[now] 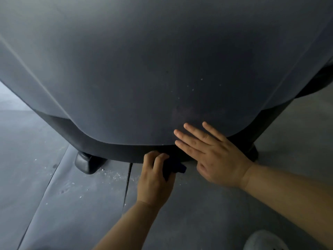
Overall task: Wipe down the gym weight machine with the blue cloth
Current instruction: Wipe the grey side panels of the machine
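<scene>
The left hand [153, 175] is curled into a loose fist around a bunched dark blue cloth [173, 167], fingers wrapped over the top of it, and it presses the wad up against the black lower band [111, 150] that runs along the bottom of the big smooth grey plastic shroud of the weight machine [144, 69]. A corner of the cloth pokes out toward three o'clock from the fist, nearly reaching the other hand. The right hand [214, 156] lies flat and fully open, fingers spread and pointing toward ten o'clock; its fingertips rest on the grey panel just above the band, while the palm crosses the dark edge. It holds nothing. Small pale specks dot the panel at about twelve o'clock from that hand. At nine o'clock from the left hand a black rubber foot [88, 162] sits on the grey floor mats [54, 204], with white crumbs scattered just beside it. A white shoe toe [264, 241] shows at the lower right corner. No lettering or brand mark can be read on the shroud
</scene>
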A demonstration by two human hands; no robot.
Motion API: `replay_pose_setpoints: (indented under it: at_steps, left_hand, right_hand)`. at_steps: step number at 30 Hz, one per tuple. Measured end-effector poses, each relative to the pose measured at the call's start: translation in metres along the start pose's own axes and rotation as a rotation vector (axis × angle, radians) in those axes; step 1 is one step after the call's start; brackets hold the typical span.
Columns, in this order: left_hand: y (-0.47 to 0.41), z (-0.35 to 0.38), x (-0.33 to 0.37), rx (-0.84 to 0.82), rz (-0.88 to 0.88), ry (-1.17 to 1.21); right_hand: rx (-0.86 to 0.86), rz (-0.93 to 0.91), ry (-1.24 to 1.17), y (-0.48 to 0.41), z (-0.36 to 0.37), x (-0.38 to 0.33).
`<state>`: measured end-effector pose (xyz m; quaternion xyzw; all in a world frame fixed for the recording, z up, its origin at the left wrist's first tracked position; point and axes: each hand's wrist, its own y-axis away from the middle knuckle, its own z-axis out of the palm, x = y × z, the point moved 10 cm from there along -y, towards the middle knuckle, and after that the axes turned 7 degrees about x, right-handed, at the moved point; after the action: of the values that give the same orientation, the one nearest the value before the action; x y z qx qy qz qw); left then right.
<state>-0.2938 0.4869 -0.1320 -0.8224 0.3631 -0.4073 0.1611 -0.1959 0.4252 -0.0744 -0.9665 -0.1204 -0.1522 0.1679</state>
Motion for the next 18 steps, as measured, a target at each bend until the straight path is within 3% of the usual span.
replay_pose_setpoints:
  at_steps: [3,6,9,11,15,18]
  left_hand:
    - [-0.033,-0.051,0.043,0.188,0.115,0.103]
    - [-0.059,-0.100,0.073,0.261,0.144,0.183]
    - [-0.075,-0.124,0.105,0.137,0.173,0.359]
    - [-0.085,-0.129,0.117,0.015,0.169,0.401]
    - [-0.113,-0.123,0.108,-0.283,-0.073,0.502]
    - [-0.129,-0.113,0.113,-0.490,0.008,0.286]
  right_hand:
    - [-0.064,0.142,-0.295,0.002,-0.025,0.013]
    - [-0.285,0.610,-0.740,0.010,-0.039,0.041]
    - [-0.434,1.024,-1.384,0.009,-0.045,0.023]
    - [-0.324,1.125,-1.693,-0.007,-0.056,0.013]
    - [0.124,1.402,-2.125,-0.014,-0.070,0.011]
    - [0.405,1.457,-2.404,-0.020,-0.072,0.002]
